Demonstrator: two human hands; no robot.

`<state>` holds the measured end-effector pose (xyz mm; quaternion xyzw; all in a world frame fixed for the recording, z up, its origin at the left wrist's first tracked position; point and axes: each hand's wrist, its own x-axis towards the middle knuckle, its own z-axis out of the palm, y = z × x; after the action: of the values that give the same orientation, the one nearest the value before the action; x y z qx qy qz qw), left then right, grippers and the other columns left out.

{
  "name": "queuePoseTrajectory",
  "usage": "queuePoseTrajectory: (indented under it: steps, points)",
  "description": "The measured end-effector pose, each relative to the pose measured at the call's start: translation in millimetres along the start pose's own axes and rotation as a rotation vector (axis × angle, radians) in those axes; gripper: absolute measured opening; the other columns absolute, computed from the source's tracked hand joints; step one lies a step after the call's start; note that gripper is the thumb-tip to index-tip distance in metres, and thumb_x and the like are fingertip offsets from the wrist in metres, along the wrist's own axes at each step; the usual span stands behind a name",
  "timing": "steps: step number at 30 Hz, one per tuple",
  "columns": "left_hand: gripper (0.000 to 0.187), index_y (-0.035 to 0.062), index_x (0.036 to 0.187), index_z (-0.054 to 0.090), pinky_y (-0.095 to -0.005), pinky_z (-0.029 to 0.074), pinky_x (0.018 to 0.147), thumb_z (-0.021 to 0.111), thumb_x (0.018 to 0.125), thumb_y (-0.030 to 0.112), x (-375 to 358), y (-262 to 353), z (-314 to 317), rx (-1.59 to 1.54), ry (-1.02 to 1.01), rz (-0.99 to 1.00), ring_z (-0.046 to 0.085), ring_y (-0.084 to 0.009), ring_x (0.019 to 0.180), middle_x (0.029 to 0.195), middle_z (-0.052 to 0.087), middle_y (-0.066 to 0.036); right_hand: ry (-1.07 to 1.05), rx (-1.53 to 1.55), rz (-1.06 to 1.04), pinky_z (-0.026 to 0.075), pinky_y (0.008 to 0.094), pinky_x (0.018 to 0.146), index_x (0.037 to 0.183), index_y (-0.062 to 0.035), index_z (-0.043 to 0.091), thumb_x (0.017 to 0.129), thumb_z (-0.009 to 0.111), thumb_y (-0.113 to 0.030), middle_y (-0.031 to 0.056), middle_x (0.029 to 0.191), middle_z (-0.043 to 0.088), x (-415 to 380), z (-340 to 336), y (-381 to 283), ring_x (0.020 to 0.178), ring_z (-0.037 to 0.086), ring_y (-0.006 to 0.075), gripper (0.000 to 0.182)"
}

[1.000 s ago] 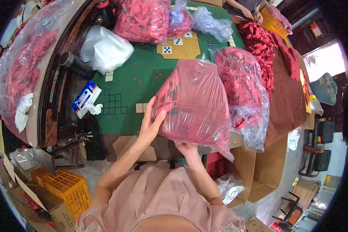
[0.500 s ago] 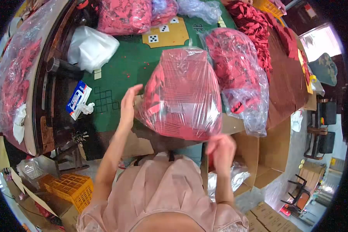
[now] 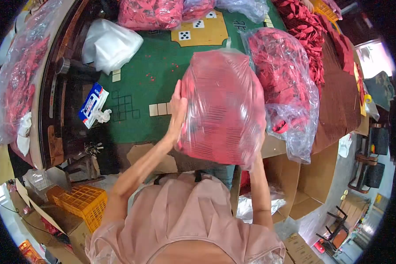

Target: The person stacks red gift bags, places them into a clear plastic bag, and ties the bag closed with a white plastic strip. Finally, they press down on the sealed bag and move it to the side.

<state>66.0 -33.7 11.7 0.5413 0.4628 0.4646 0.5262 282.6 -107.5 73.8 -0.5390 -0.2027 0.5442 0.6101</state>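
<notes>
A full clear plastic bag of red pieces [image 3: 222, 108] is between my two hands at the table's near edge, its stretched film shiny. My left hand [image 3: 177, 110] presses along the bag's left side, fingers pointing up. On the lower right side is my right hand [image 3: 261, 147], its fingers mostly hidden behind the bag. Close by on the right lies another clear bag of red strips [image 3: 281, 70], its loose end hanging over the edge. A white plastic bag [image 3: 110, 46] and a blue-and-white tissue pack [image 3: 91, 103] lie to the left.
More bagged red pieces [image 3: 152, 13] lie at the back, and loose red strips [image 3: 301, 35] are heaped at the back right. An open cardboard box [image 3: 314, 176] stands below the table's right side. At lower left is an orange crate [image 3: 86, 202].
My hands have come in against both sides of the red-filled bag. It now looks larger, raised and turned slightly. The view has shifted a little, moving the table items right.
</notes>
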Motion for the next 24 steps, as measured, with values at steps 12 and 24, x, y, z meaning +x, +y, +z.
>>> queuePoseTrajectory:
  steps: [12,24]
  points:
    - [0.068,0.002,0.149,0.022,-0.0344,0.018,0.115,0.034,0.1,0.048,4,34,-21,-0.105,-0.138,-0.152,0.025,-0.0217,0.139,0.152,0.025,-0.011,-0.209,-0.325,-0.006,0.028,0.0334,0.11,0.144,-0.0019,0.03,0.099,0.039,-0.042,0.0103,0.144,0.038,23,-55,0,0.133,0.036,0.0185,0.06]
    - [0.086,0.0083,0.153,0.004,-0.0389,0.007,0.118,0.038,0.094,0.062,6,20,0,-0.396,-0.184,-0.331,0.003,-0.0221,0.146,0.16,0.004,-0.009,0.168,-0.484,-0.431,0.03,0.0344,0.104,0.132,0.0008,0.04,0.099,0.044,-0.036,0.012,0.128,0.04,40,5,21,0.118,0.04,0.021,0.049]
